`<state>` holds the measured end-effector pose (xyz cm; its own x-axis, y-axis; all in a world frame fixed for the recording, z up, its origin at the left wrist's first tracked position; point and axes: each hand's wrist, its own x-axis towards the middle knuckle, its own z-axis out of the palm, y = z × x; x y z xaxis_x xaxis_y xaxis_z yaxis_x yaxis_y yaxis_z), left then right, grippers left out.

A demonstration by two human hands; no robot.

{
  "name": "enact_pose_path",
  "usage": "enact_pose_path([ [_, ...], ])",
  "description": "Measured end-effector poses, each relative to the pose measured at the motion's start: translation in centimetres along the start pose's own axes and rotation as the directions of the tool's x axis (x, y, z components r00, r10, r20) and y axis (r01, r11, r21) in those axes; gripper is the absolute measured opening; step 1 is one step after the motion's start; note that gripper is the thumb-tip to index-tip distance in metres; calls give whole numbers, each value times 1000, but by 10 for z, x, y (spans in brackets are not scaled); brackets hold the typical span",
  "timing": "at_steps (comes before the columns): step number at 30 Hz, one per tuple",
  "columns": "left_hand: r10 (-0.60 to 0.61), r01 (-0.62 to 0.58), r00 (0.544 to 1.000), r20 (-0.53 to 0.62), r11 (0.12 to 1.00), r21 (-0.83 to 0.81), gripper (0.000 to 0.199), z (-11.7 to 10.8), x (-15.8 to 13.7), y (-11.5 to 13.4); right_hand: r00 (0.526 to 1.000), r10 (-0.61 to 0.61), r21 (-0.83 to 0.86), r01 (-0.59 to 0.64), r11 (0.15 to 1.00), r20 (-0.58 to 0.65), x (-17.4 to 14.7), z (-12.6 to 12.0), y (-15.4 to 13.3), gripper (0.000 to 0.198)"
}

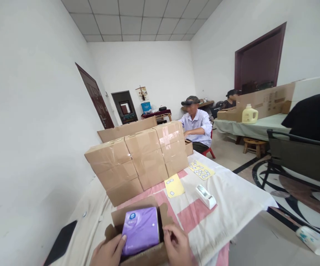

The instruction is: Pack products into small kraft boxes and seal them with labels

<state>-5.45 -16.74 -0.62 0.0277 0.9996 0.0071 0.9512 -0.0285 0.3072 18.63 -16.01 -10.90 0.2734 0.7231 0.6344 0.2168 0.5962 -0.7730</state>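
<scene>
Purple oblong plastic-wrapped pack (141,231) in open brown cardboard box (145,258): prob. light, soft, slick; grip sides. L hand (108,252) at box's left, grip unclear; R hand (176,243) pinches box's right flap (163,215).

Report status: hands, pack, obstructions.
Left hand at left edge of purple pack. Right hand at right flap of box. Pack inside open box. Nothing seen over pack.

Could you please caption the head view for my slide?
Left hand and right hand flank a purple rectangular pack in an open brown cardboard box.
</scene>
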Motion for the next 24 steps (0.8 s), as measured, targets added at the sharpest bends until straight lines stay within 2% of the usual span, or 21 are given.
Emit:
enact_pose_path([
  [6, 80, -137, 959, 272, 971, 196, 49, -10, 11, 29, 998, 54, 20, -54, 998, 13, -11, -6, -2, 18],
  [11, 183, -342, 868, 461, 894, 288, 37, -22, 28, 38, 997, 74, 17, -75, 997, 31, -13, -10, -9, 18],
  [14, 120, -355, 862, 492, 836, 419, 26, -13, 40, 42, 996, 79, -2, -79, 997, 32, -11, -10, -15, 18],
  [16, 72, -346, 878, 474, 779, 522, 20, -4, 46, 46, 997, 74, -14, -74, 997, 23, -8, -9, -16, 19],
  [18, 87, -361, 895, 437, 718, 596, 17, 4, 51, 51, 998, 59, -21, -59, 998, 14, -6, -8, -16, 20],
  [19, 118, -381, 898, 423, 689, 617, 19, 7, 52, 54, 999, 49, -24, -49, 999, 12, -6, -8, -15, 20],
  [21, 191, -439, 884, 426, 651, 619, 37, 10, 53, 58, 999, 35, -30, -34, 999, 14, -5, -10, -14, 20],
  [24, 289, -544, 822, 491, 654, 526, 62, 9, 52, 56, 998, 35, -40, -33, 999, 51, -6, -14, -13, 20],
])
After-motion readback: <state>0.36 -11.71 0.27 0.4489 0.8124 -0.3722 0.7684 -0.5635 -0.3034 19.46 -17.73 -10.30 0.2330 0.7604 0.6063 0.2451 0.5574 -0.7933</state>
